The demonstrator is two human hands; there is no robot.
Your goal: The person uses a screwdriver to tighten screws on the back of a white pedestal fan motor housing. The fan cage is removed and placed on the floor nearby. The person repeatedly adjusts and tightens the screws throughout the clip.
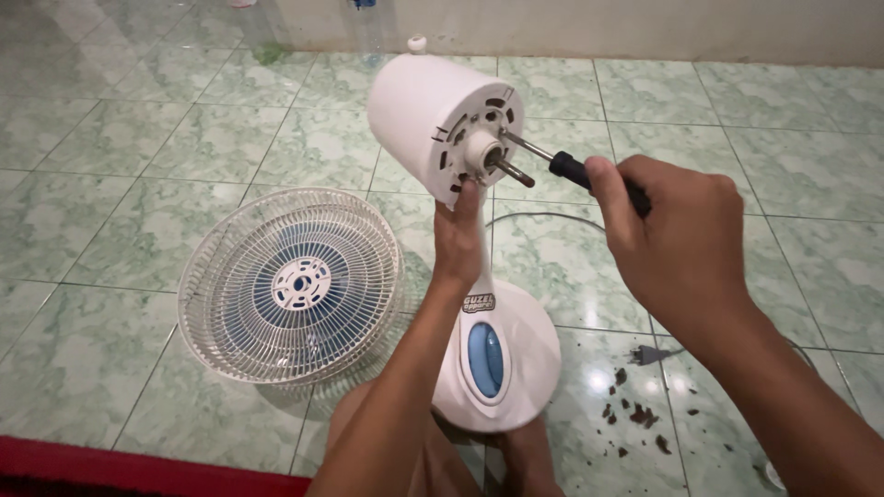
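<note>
Right hand [677,248] fisted round black-handled screwdriver [562,166], tip at face of white fan motor housing [442,120], frame centre-top. Left hand [458,235] grips fan neck below housing. Fan grille [293,285] lies flat on tiled floor [120,138], left of fan base [502,354].

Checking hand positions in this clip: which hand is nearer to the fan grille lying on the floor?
Left. The left hand grips under the motor housing, just right of the fan grille. The right hand holds a screwdriver farther right, beyond the fan's stand.
</note>
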